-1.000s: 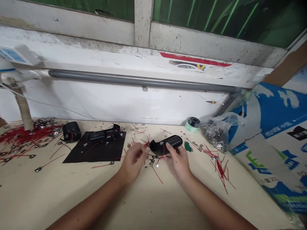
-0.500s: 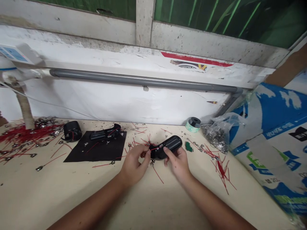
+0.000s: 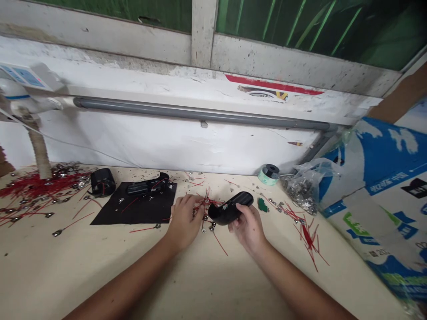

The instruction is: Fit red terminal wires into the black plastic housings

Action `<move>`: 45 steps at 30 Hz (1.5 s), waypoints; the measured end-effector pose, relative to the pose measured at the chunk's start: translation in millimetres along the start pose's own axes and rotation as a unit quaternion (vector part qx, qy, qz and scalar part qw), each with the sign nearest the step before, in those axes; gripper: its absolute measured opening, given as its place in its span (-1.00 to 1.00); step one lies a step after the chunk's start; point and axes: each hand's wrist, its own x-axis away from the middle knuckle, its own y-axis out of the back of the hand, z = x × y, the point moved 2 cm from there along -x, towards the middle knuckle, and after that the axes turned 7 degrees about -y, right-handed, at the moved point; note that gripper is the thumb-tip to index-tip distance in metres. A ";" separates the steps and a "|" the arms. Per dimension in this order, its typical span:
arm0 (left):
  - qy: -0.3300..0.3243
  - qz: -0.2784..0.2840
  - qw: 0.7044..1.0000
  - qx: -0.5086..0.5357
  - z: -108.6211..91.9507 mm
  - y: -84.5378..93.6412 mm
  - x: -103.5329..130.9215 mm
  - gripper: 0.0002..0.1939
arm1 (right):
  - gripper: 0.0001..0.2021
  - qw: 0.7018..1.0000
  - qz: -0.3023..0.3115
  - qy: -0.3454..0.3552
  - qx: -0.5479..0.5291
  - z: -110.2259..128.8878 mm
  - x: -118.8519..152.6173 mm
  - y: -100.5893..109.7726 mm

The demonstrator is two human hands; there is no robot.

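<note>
My right hand (image 3: 248, 224) holds a curved black plastic shell (image 3: 230, 209) by its right end, tilted above the table. Just left of the shell, my left hand (image 3: 187, 218) is at a small pile of metal parts with red wires (image 3: 208, 202); its fingers are curled together, and what they pinch is too small to make out. A black mat (image 3: 147, 213) lies to the left, with another long black shell (image 3: 147, 186) on it. Beside the mat stands one more black piece (image 3: 102, 182).
A large heap of red-wired metal parts (image 3: 43, 182) covers the far left, around a ribbed hose (image 3: 39, 146). Toward the right are a tape roll (image 3: 268, 174), a green piece (image 3: 262, 205), a plastic bag of metal parts (image 3: 303, 191) and a blue-white box (image 3: 383, 191).
My left hand has left the shell's left end and moved slightly left to the small pile. The shell, still in my right hand, has turned so that more of its outer side shows.
</note>
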 end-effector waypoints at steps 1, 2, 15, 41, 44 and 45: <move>-0.020 -0.035 0.999 0.009 -1.6 2.6 0.9 -0.73 | -0.70 1.000 0.002 0.020 0.009 -1.9 -0.7 0.9; -0.047 -0.065 0.997 0.019 -4.2 5.6 1.8 -0.73 | -0.71 0.999 0.004 0.035 0.022 -4.1 -1.1 1.8; -0.201 -0.032 0.979 0.028 -21.8 7.5 8.8 -0.73 | -0.75 0.970 0.049 0.098 0.219 -15.4 14.0 -8.0; -0.200 0.007 0.979 0.038 -19.0 2.9 2.3 -0.81 | -0.70 0.964 0.099 0.073 0.234 -18.2 23.2 -12.7; -0.207 0.003 0.977 0.040 -18.1 1.4 1.9 -0.81 | -0.72 0.963 0.092 0.080 0.240 -17.3 22.8 -11.1; -0.212 0.001 0.976 0.039 -18.0 0.7 2.1 -0.81 | -0.73 0.964 0.088 0.078 0.240 -17.8 21.8 -9.6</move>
